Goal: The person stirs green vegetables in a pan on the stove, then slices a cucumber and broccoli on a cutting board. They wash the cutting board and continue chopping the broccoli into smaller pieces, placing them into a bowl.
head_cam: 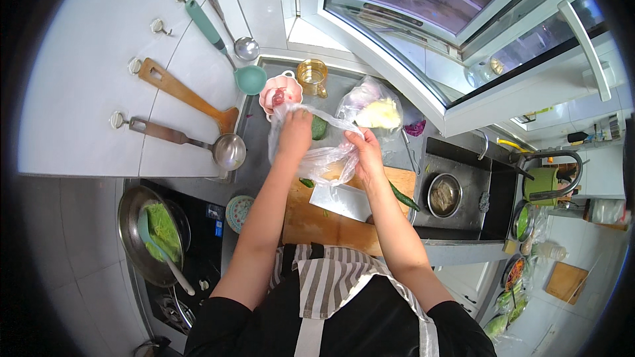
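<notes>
A clear plastic bag (322,158) is stretched between my two hands above the counter. My left hand (296,131) is partly inside the bag, beside a dark green vegetable (318,127); its fingertips are hidden. My right hand (364,151) pinches the bag's edge. Below lies a wooden cutting board (317,230) with a cleaver (340,202) and green chili peppers (404,197). A pink scalloped bowl of raw meat (280,93) sits behind my left hand, next to an amber glass mug (312,77). Another bag with pale yellow vegetable pieces (379,113) lies beyond my right hand.
At left, a wok (130,238) with shredded green vegetable and a spatula rests on the stove. Ladles (229,151) and a wooden turner (183,94) hang on the wall. An open window (397,67) projects over the counter. The sink (464,166) at right holds a metal bowl (444,195).
</notes>
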### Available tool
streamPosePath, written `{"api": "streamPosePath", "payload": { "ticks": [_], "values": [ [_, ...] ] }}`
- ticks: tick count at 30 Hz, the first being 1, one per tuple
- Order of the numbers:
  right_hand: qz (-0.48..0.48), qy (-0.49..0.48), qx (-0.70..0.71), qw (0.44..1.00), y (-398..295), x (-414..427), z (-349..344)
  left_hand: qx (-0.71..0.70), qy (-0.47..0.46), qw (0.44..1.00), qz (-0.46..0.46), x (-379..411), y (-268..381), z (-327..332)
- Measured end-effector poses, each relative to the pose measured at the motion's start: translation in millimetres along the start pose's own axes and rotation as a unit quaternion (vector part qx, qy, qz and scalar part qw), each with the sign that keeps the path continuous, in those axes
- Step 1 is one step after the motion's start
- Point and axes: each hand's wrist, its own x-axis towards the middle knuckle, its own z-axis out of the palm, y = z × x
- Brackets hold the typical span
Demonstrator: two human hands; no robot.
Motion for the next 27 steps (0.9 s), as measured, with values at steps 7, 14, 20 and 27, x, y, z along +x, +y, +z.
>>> {"api": "streamPosePath", "payload": {
  "ticks": [7, 14, 20, 27],
  "values": [
    [-0.061, 0.006, -0.178, 0.982, -7, 3, 4, 0.06, -0.172, 0.983, 0.02, 25, 1, 22],
    [-0.061, -0.006, -0.229, 0.971, -18, -3, 8, 0.103, -0.203, 0.973, 0.035, 26, -9, 37],
    [-0.243, 0.01, -0.418, 0.875, -34, -7, -5, -0.115, -0.163, 0.978, -0.062, 17, 12, -17],
    [-0.332, 0.047, -0.67, 0.662, -80, -51, 14, -0.35, -0.05, 0.93, -0.102, -13, 30, -82]
  ]
}}
